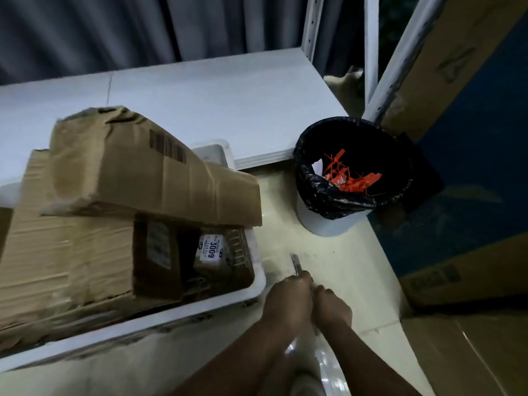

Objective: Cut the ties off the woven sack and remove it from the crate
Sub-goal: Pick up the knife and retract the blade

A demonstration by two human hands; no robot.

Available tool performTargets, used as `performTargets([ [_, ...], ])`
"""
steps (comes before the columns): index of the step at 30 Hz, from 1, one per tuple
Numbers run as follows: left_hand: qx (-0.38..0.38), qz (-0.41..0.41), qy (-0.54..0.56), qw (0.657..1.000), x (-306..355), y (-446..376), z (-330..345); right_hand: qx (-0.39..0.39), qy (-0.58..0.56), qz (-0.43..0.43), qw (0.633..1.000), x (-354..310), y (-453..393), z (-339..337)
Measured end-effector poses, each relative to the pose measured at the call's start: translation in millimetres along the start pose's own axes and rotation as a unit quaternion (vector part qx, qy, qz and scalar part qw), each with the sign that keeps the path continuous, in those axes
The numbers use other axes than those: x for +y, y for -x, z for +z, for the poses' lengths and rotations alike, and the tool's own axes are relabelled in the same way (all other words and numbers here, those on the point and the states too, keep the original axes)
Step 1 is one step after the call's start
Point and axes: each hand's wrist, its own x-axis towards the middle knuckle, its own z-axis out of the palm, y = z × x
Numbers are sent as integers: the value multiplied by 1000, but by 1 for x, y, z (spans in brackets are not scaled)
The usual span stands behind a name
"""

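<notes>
1. Left hand (288,298) and right hand (331,305) side by side, touching, low and right of centre above the pale floor (337,258).
2. Left hand curled round a knife (295,265); only the blade tip shows past the knuckles, handle hidden in the fist.
3. Right hand curled too, knuckles up; whether on the knife handle or on nothing, cannot tell, palm side hidden.
4. Both forearms cut off by the near edge.
5. White crate (200,310) at left, near rim and right corner visible, left end cut off by the frame.
6. Crate packed with crushed brown boxes (148,178); top one tilted, hanging past the far rim; white label (211,250) reading "3009" on a smaller parcel below.
7. No sack made out anywhere in the crate; contents blurred, lower layers hidden under cardboard.
8. White table (214,98) behind the crate, far side against a grey curtain (85,27).
9. Bin (354,167) right of the table, black liner, cut orange ties (345,175) heaped inside; bin base partly hidden by the liner's overhang.
10. Large cartons (457,138) at right, cut off by the frame; print on them unreadable.
</notes>
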Motion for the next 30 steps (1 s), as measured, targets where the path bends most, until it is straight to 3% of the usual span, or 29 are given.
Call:
performTargets([
  [8, -56, -38, 9, 998, -29, -5, 29, 48, -95, 51, 993, 6, -6, 52],
  [12, -78, -52, 40, 995, -24, 0, 22, -78, -214, 66, 971, 6, -8, 37],
  [16, -107, -60, 56, 991, -15, 14, 6, -219, -386, 72, 893, -3, 17, -16],
  [19, -127, -82, 59, 987, -7, 30, -14, -259, -390, 31, 883, -7, 47, -63],
  [21, -139, -102, 83, 982, 2, 46, -33, -246, -382, 0, 891, -8, 70, -92],
  [24, -139, -115, 179, 967, 18, 69, -57, -224, -416, -51, 880, -15, 103, -130],
  [27, -96, -134, 332, 929, 32, 96, -88, -211, -433, -106, 870, -28, 142, -166],
  [30, -53, -114, 413, 902, 36, 119, -124, -189, -427, -159, 870, -43, 181, -199],
])
